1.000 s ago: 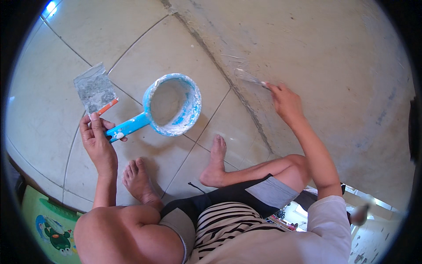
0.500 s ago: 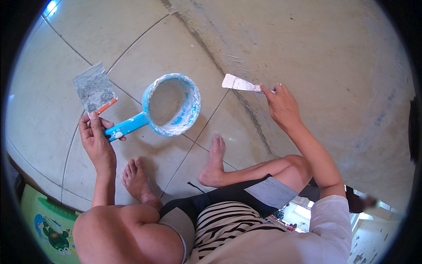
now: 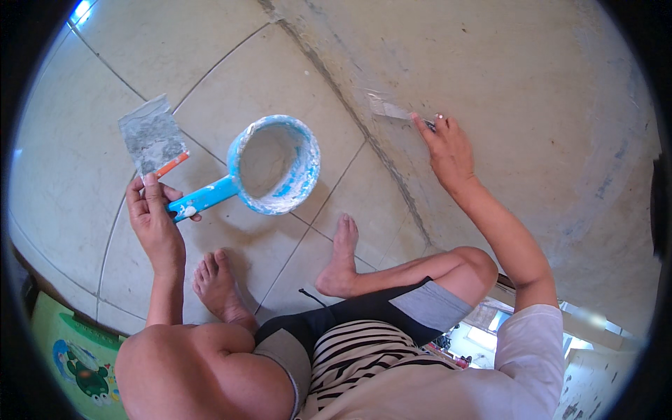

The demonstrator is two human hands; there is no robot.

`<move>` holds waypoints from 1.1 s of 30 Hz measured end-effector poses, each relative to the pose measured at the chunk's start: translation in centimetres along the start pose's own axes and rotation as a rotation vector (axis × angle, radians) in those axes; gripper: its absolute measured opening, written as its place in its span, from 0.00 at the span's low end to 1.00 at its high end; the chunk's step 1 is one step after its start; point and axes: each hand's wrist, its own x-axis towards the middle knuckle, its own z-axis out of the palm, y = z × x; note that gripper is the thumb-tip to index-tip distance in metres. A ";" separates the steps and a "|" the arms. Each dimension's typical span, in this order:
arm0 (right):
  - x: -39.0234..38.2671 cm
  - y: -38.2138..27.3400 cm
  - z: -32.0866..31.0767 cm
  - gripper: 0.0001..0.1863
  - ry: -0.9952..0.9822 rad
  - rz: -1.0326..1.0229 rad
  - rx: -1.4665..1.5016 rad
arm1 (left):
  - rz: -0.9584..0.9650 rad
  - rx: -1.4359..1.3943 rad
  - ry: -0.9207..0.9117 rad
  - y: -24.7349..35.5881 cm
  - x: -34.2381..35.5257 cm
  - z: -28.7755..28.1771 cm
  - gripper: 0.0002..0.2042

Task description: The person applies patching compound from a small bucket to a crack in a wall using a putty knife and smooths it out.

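Here, a round, white-smeared blue dipper (image 3: 299, 176) is clasped in left hand (image 3: 155, 218), a flat, seemingly metal scraper (image 3: 392, 109) in right hand (image 3: 452, 155).

cartoon-printed green plastic item (image 3: 75, 360) at lower left; pale tiled floor (image 3: 273, 77), dark-lined joints.

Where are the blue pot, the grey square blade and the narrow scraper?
Blue pot (image 3: 297, 180), head view, inner wall
Grey square blade (image 3: 148, 131), head view, flat face
Narrow scraper (image 3: 390, 108), head view, blade
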 end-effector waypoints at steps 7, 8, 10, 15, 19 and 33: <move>-2.1 1.5 -3.7 0.31 -0.073 0.011 -0.057 | -0.015 0.006 0.019 -0.3 0.2 -0.2 0.13; -2.4 1.5 -4.3 0.31 -0.078 0.013 -0.058 | -0.016 0.012 0.010 -0.2 0.2 -0.2 0.13; -2.7 1.0 -5.5 0.33 -0.162 0.033 -0.042 | -0.018 0.026 -0.005 0.2 0.1 -0.3 0.13; -2.0 -1.7 -3.2 0.25 -0.203 0.190 0.189 | -0.022 0.010 -0.011 0.3 0.1 -0.2 0.13; -0.8 -5.5 1.9 0.17 -0.467 0.476 0.580 | -0.028 0.010 -0.012 0.3 0.0 -0.1 0.13; -4.3 -7.0 10.0 0.16 -0.143 0.776 0.704 | -0.019 0.039 -0.015 0.1 0.2 -0.2 0.13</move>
